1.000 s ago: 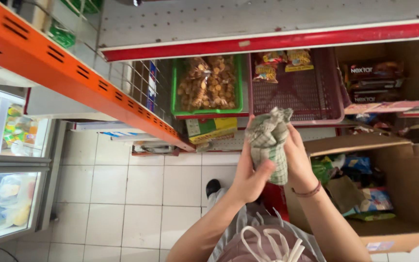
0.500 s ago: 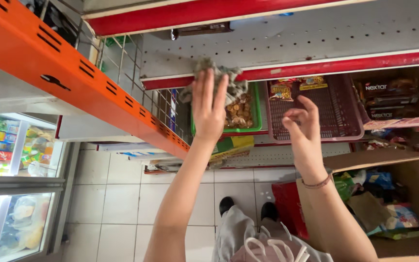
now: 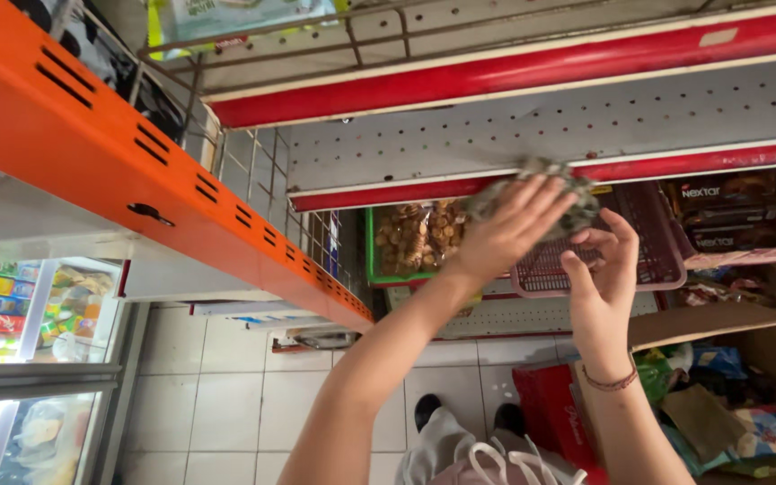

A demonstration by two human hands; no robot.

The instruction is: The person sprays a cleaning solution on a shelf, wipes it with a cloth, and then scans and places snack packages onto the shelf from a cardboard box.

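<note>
Two hands (image 3: 550,242) around grey-green packet (image 3: 577,193)

A packet (image 3: 541,193) sits at frame centre between both hands (left hand (image 3: 505,233), right hand (image 3: 604,269)), before the shelf (image 3: 532,135); a cardboard box (image 3: 747,395) lies lower right, a fridge (image 3: 29,359) lower left.

Both hands, the left hand (image 3: 509,229) and right hand (image 3: 605,269), are raised at the lip of a white perforated shelf (image 3: 532,135), pressing a crinkled packet (image 3: 541,193) between them. A red-edged shelf (image 3: 514,76) closes off the space above. A green basket of snacks (image 3: 410,238) and a red basket (image 3: 648,256) crowd the tier below; an orange rack (image 3: 136,171) hems in the left. An open cardboard box (image 3: 729,377) blocks the lower right; tiled floor (image 3: 217,386) lies open beneath the arms.
</note>
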